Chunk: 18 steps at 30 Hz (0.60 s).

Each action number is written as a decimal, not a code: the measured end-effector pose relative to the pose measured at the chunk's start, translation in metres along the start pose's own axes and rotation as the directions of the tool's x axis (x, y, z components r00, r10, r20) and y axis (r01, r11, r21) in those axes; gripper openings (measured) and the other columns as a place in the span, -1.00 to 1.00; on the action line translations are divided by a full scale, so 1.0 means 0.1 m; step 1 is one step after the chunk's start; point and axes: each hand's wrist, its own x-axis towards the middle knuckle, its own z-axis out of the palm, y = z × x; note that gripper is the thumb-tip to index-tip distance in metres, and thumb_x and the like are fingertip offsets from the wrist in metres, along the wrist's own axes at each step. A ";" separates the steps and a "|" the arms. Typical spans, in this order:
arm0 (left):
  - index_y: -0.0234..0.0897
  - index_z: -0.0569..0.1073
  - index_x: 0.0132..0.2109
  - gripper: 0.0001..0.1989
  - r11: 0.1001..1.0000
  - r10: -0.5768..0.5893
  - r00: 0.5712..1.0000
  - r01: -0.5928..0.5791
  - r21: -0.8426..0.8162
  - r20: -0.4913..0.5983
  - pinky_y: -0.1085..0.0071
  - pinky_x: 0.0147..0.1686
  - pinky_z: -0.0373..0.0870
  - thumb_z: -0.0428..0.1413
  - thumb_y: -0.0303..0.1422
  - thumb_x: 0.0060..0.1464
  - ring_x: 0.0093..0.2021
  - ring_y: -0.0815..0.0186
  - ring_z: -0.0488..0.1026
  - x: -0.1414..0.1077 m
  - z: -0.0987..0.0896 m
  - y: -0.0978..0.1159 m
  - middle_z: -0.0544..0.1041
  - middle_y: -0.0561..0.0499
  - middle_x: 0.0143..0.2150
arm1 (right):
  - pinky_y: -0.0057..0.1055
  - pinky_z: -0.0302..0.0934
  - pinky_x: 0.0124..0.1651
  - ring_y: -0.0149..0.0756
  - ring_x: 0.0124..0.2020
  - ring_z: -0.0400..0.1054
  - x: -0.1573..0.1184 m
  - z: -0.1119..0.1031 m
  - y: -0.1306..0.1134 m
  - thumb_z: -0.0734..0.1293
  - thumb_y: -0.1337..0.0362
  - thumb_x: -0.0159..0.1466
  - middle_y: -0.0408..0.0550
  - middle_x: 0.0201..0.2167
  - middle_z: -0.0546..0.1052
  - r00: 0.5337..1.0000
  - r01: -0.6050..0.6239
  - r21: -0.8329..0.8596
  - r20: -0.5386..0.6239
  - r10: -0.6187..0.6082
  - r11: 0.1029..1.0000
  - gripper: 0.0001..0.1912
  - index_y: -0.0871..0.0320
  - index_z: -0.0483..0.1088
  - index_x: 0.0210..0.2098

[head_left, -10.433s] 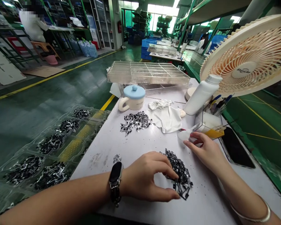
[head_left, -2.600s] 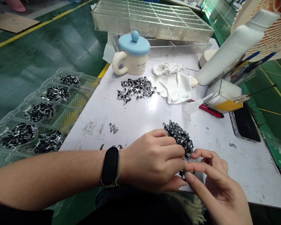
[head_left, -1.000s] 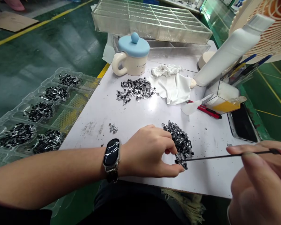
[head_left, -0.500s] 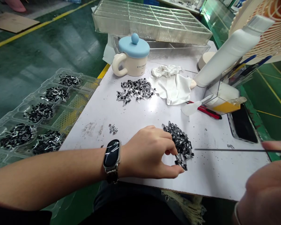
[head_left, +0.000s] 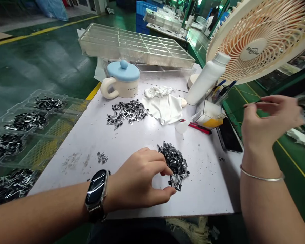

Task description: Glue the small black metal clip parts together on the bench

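My left hand (head_left: 142, 179) rests low over the white table, wearing a dark-faced wristband. Its thumb and forefinger are apart, with nothing visible gripped between them. Right beside those fingertips lies a pile of small black-and-silver metal parts (head_left: 175, 159); whether the fingers touch its nearest pieces I cannot tell. My right hand (head_left: 271, 122), with a thin bangle at the wrist, is raised off the table's right side. Its fingers are pinched on a thin dark rod (head_left: 252, 104), hard to see against the dark floor. A second pile of similar parts (head_left: 128, 112) lies farther back.
A lidded mug (head_left: 124, 81), white cloth (head_left: 164, 105), tilted white bottle (head_left: 205, 81), pen holder (head_left: 209, 113), red cutter (head_left: 199, 128) and phone (head_left: 228, 137) stand around the back and right. A fan (head_left: 254, 51) looms behind. Clear trays (head_left: 73, 106) of parts sit left.
My right hand has risen and moved away from the pile, taking the thin rod with it. The left hand keeps its pose by the pile. My view has tilted up and turned right.
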 end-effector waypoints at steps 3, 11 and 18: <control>-0.32 0.49 -0.32 -0.85 1.000 0.011 1.000 -0.011 0.000 -0.002 0.40 -0.29 0.33 0.21 -0.32 -0.04 -0.34 0.38 0.43 0.00 0.00 0.00 0.52 0.05 -0.37 | -0.02 0.00 0.00 -0.08 -0.16 0.35 -0.17 -0.13 0.03 0.31 0.15 0.17 0.12 -0.17 0.49 0.997 -0.073 0.029 0.040 0.072 0.997 -0.64 0.21 0.35 -0.09; -0.31 0.49 -0.29 -0.85 0.999 0.050 0.999 -0.050 0.007 -0.022 0.41 -0.31 0.34 0.21 -0.34 -0.04 -0.35 0.40 0.43 -0.01 -0.03 0.00 0.52 0.06 -0.37 | -0.38 0.21 -0.32 -0.30 -0.31 0.40 -1.13 -0.45 0.45 0.29 0.05 0.17 -0.10 -0.28 0.52 0.870 -0.024 0.165 0.490 -0.060 0.986 -0.73 0.06 0.53 -0.32; -0.32 0.49 -0.30 -0.85 0.999 0.042 0.999 -0.041 0.025 -0.016 0.40 -0.30 0.34 0.20 -0.32 -0.02 -0.34 0.38 0.44 0.00 -0.01 -0.01 0.53 0.04 -0.36 | -0.30 0.25 -0.21 -0.25 -0.28 0.39 -1.30 -0.39 0.41 0.32 0.06 0.17 -0.08 -0.32 0.51 0.906 -0.081 0.219 0.423 -0.020 0.972 -0.76 0.08 0.52 -0.37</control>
